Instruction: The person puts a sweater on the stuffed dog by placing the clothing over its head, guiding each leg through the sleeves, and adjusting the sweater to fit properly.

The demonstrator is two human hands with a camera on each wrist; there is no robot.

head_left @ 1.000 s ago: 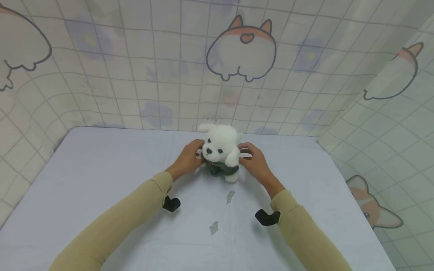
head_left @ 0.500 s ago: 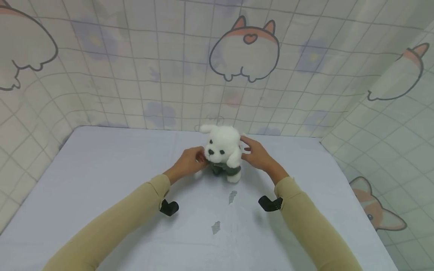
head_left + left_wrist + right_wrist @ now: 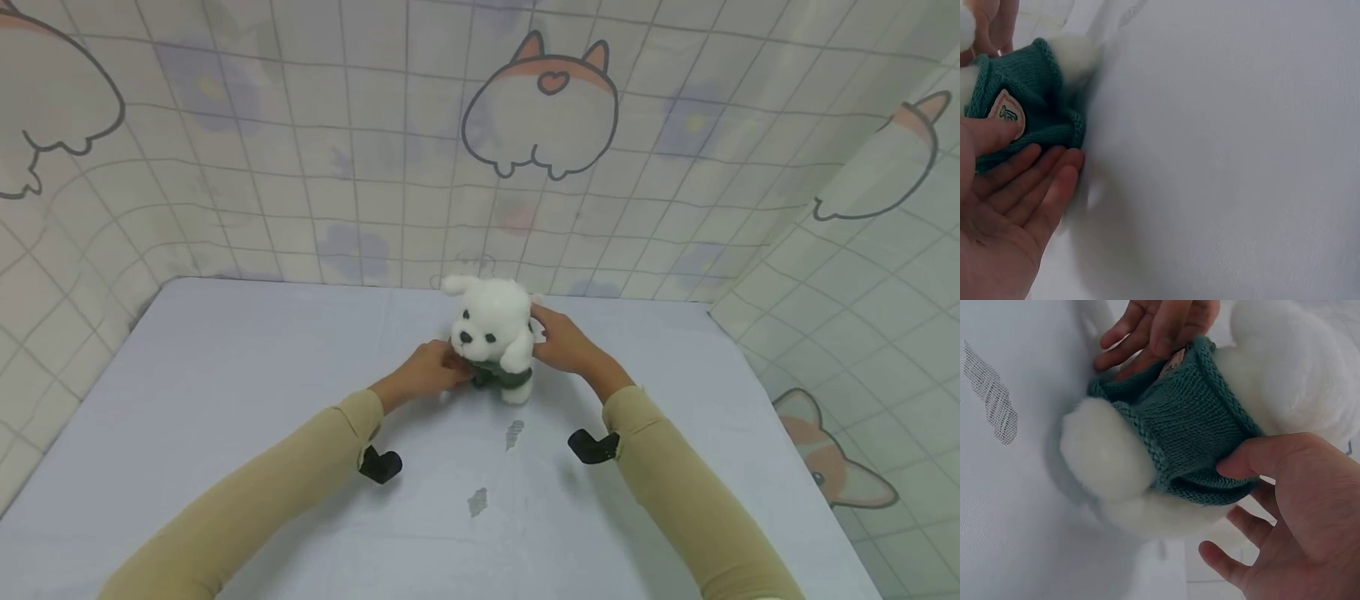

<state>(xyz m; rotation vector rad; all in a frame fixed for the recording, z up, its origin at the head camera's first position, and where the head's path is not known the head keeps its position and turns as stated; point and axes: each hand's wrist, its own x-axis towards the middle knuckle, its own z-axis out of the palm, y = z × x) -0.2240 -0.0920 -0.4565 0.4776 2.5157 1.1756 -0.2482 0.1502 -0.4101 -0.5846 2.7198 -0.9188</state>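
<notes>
A white plush dog (image 3: 493, 310) stands near the table's back edge, its face turned toward the front left. It wears a green knitted sweater (image 3: 1194, 415) with rolled edges and a small patch (image 3: 1011, 115). My left hand (image 3: 429, 369) grips the sweater at the dog's lower left front; in the left wrist view the thumb lies on the patch and the straight fingers reach under the hem. At the dog's other side, my right hand (image 3: 567, 340) pinches the sweater's edge. The right wrist view shows its thumb on the knit, other fingers spread behind.
A pale cloth covers the table (image 3: 300, 333), with two grey worn patches (image 3: 477, 502) in front of the dog. Behind and beside the table hangs a white checked curtain (image 3: 300, 150) with cartoon corgis. Black wrist mounts (image 3: 381, 465) stick out below both sleeves.
My left hand has gone from the dog's side down to the sweater's lower front. The right hand has risen slightly and its fingers have drawn together. The dog stays in place.
</notes>
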